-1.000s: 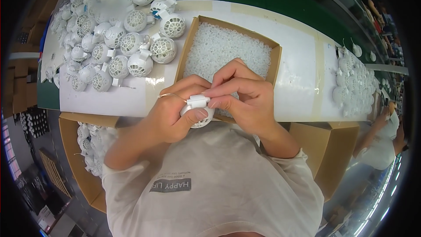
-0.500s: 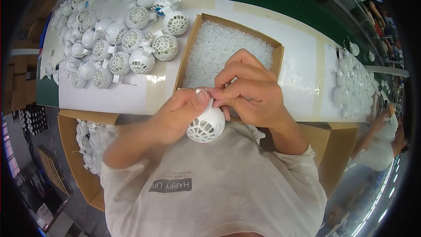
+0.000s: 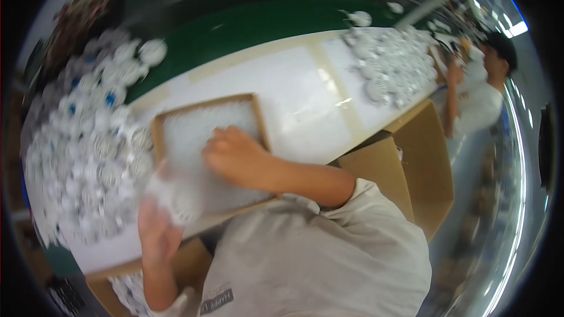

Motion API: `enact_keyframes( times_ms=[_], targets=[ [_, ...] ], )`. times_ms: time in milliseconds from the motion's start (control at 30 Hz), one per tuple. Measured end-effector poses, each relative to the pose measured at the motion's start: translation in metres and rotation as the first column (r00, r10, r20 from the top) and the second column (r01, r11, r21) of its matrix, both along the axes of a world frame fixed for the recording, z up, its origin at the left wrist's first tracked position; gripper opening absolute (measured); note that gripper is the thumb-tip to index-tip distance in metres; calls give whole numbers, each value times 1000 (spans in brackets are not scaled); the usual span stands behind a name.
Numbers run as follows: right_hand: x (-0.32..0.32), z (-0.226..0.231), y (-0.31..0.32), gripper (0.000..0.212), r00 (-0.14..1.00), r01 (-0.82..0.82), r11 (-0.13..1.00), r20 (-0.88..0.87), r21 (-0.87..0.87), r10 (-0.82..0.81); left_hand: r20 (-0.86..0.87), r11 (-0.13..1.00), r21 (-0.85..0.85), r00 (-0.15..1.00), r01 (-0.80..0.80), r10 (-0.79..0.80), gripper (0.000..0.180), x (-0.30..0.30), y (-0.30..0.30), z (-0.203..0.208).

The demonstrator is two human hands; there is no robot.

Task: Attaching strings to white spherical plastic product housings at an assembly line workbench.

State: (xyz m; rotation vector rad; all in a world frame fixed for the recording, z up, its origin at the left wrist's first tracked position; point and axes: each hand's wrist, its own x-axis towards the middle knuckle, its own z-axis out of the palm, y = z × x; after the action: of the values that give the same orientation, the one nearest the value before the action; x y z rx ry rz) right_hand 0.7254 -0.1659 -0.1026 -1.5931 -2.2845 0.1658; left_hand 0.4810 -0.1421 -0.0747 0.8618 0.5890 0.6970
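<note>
My left hand [image 3: 157,232], smeared by motion, is beside the near left corner of a shallow cardboard tray. In it shows a white round openwork ball [image 3: 185,202], also blurred. My right hand [image 3: 232,155] is over the tray [image 3: 261,120], with its fingers curled down toward the many small clear pieces [image 3: 188,129] that fill it. Whether the fingertips pinch a piece is hidden by the hand.
Many similar white balls [image 3: 106,147] are heaped on the left of the white tabletop [image 3: 294,100]. Another heap [image 3: 390,61] lies at the far right, near a co-worker [image 3: 479,103]. Open cardboard boxes [image 3: 426,170] stand below the table's near edge.
My hands have come apart from the ball they both worked on. The left moved leftward with the ball, the right went over the tray. The whole view has swung toward the right.
</note>
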Motion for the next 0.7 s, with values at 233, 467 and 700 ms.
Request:
enact_keyframes(
  times_ms=[233,467,700],
  targets=[
    [16,12,-24,12,987,-87,990,-142,-111,71,-35,977,34,976,-211,213,110,12,-30,7],
    [-37,-27,-14,14,908,-241,958,-383,-154,167,-207,934,203,919,-295,336,98,-23,-52,7],
    [-42,3,-16,19,638,-25,935,-725,-354,-258,17,963,-32,963,-269,269,56,-54,-19,-29]
  ],
)
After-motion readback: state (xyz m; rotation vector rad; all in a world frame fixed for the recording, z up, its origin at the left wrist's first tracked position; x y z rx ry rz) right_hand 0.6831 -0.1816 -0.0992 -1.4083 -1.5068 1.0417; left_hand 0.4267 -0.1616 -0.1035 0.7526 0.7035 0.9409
